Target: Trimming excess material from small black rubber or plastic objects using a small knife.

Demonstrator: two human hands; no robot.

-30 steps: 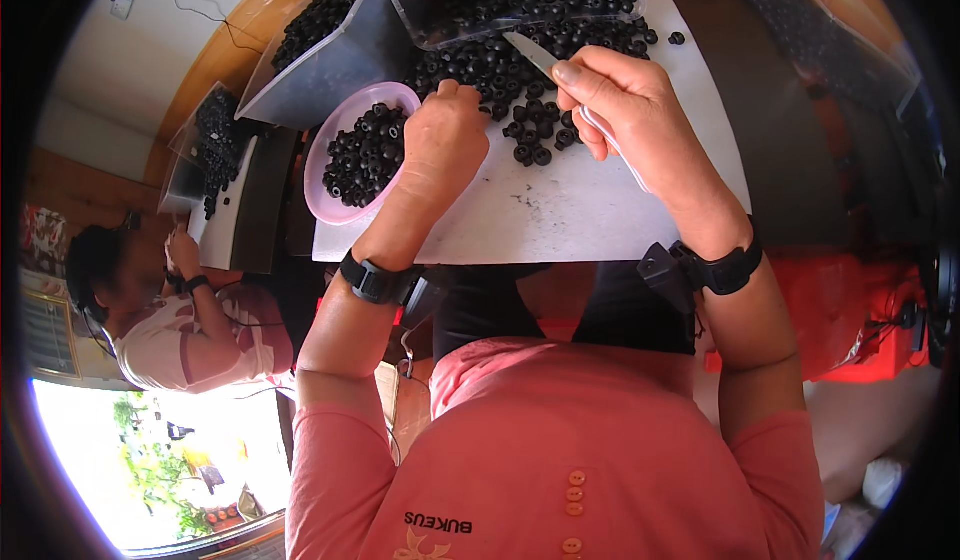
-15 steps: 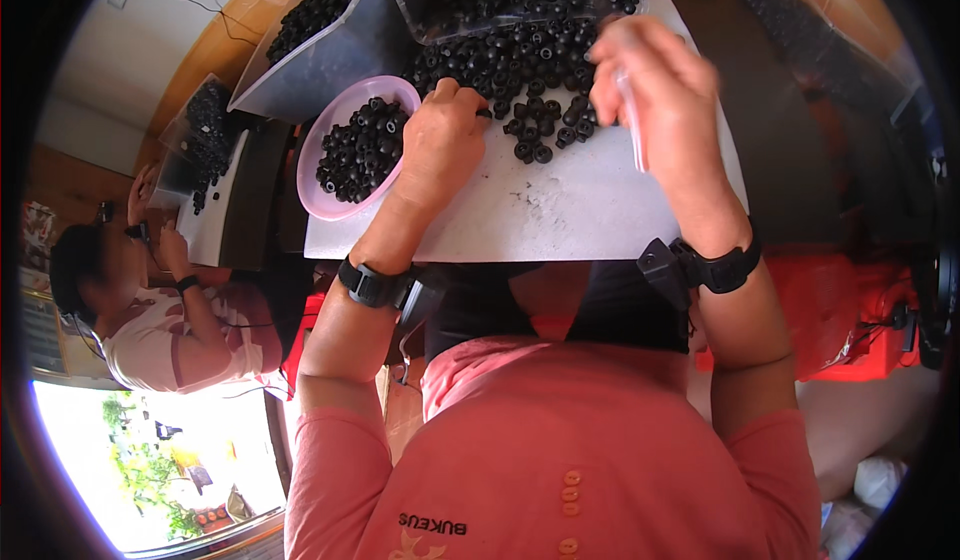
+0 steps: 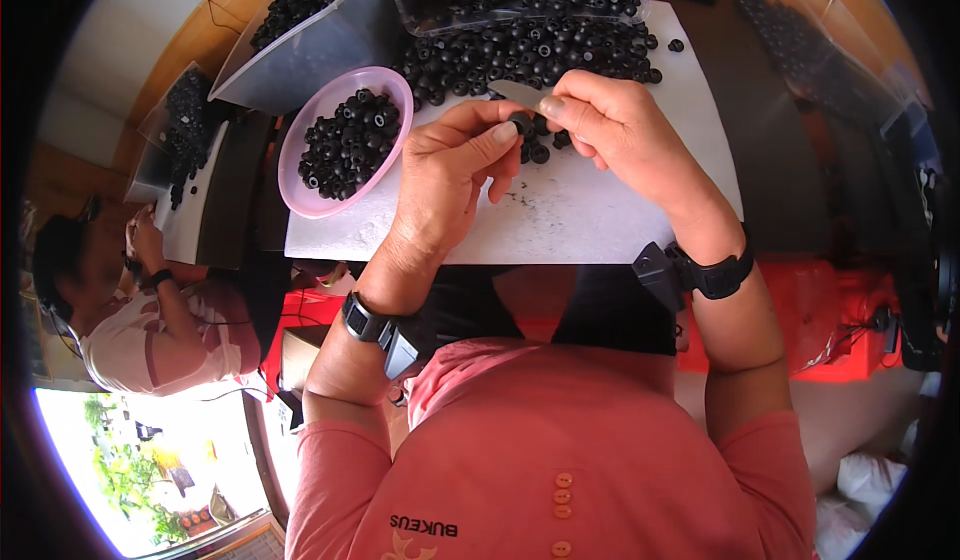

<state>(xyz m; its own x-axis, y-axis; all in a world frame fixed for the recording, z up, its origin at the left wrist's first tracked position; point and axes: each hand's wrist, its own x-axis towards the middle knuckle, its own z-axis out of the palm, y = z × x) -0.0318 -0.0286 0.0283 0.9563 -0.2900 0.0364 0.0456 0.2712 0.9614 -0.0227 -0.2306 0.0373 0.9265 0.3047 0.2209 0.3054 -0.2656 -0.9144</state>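
Note:
My left hand pinches a small black round part between thumb and fingertips, above the white board. Closed around a small knife, my right hand holds its pale blade just over that part, pointing left. The knife's handle is hidden in my fist. Several loose black parts lie on the board under my hands. Beyond them spreads a larger heap of the same hollow black parts. To the left, a pink oval bowl contains many more.
A clear plastic bin of black parts stands at the back, beside a grey-sided bin. One stray part sits near the board's right edge. At far left another person works at a similar board.
My hands have come together over the middle of the board. The left has turned palm-up with a black part; the right has moved left and down, bringing the knife blade to it.

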